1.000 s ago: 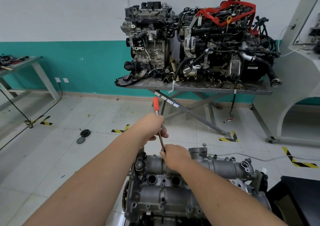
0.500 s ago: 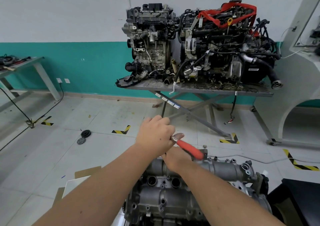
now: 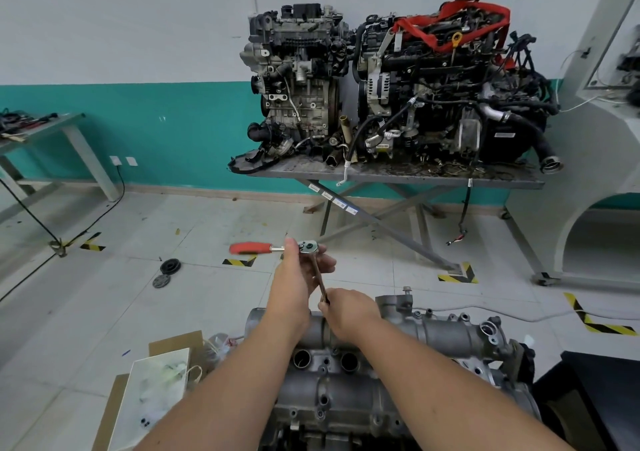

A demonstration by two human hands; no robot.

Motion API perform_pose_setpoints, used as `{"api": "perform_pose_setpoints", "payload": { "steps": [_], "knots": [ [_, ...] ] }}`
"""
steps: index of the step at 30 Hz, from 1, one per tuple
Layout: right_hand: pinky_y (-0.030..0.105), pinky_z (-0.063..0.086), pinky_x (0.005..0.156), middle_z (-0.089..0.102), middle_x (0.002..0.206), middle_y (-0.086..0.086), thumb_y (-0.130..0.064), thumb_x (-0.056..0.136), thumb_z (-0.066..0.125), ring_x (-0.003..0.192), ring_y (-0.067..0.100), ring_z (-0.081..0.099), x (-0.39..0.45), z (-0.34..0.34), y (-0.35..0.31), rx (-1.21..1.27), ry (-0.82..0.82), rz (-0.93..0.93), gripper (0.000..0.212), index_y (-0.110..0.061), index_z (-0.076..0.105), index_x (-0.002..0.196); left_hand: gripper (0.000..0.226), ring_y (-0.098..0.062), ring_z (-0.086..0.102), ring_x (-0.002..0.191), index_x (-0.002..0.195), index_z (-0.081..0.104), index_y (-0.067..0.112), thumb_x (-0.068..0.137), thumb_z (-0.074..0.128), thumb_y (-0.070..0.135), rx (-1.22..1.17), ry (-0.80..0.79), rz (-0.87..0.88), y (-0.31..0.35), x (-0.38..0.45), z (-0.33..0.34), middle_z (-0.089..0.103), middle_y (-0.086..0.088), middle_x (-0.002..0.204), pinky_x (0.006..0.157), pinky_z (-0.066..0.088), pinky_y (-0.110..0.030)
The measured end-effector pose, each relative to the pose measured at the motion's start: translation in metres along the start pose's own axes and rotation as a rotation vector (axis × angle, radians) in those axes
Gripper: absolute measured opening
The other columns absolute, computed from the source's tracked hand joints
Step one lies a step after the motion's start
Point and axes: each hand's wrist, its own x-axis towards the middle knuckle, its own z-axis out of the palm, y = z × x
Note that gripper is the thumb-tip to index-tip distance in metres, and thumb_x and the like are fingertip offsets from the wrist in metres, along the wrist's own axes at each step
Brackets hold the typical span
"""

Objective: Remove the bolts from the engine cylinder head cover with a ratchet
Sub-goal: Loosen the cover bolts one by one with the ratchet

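Left hand (image 3: 298, 277) grips ratchet (image 3: 308, 247) before engines (image 3: 398, 87).

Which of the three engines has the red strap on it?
The right-hand engine on the steel table; the red strap lies across its top.

White wall (image 3: 138, 17) over a teal lower band (image 3: 180, 121). Pale tiled floor (image 3: 104, 312) with yellow-black tape marks (image 3: 459, 274). Grey scissor-leg counter (image 3: 398, 175) against the wall carries two engines (image 3: 398, 87) (one with red straps). Another counter (image 3: 45, 126) far left, white cabinet (image 3: 588, 173) right.
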Motion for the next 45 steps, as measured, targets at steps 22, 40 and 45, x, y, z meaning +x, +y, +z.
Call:
{"api": "perform_pose_setpoints", "payload": {
  "steps": [22, 40, 45],
  "knots": [
    [0.034, 0.04, 0.076, 0.066, 0.116, 0.003, -0.04, 0.103, 0.038, 0.107, 0.026, 0.06, -0.002, 0.002, 0.0, -0.023, 0.026, -0.013, 0.03, -0.024, 0.059, 0.118, 0.022, -0.024, 0.073, 0.07, 0.091, 0.056, 0.006, 0.099, 0.039, 0.018, 0.529, -0.049, -0.165, 0.063, 0.001, 0.018, 0.065, -0.004, 0.056, 0.09, 0.055, -0.042],
    [0.036, 0.041, 0.076, 0.066, 0.116, 0.009, -0.03, 0.105, 0.035, 0.106, 0.031, 0.061, -0.008, -0.002, -0.002, -0.033, 0.029, -0.035, 0.03, -0.016, 0.059, 0.115, 0.046, -0.021, 0.049, 0.074, 0.069, 0.047, 0.021, 0.096, 0.037, 0.056, 1.728, -0.138, 1.027, 0.038, -0.001, 0.01, 0.045, 0.007, 0.073, 0.071, 0.029, -0.033],
    [0.011, 0.037, 0.092, 0.055, 0.141, 0.012, -0.022, 0.107, 0.035, 0.132, 0.027, 0.048, -0.011, -0.002, -0.004, 0.173, 0.003, -0.063, 0.037, -0.01, 0.053, 0.138, 0.054, -0.024, 0.055, 0.081, 0.074, 0.062, 0.007, 0.084, 0.053, 0.059, 1.19, -0.001, 1.005, 0.007, -0.008, 0.002, 0.06, -0.003, 0.092, 0.069, 0.045, -0.037]
  ]
}}
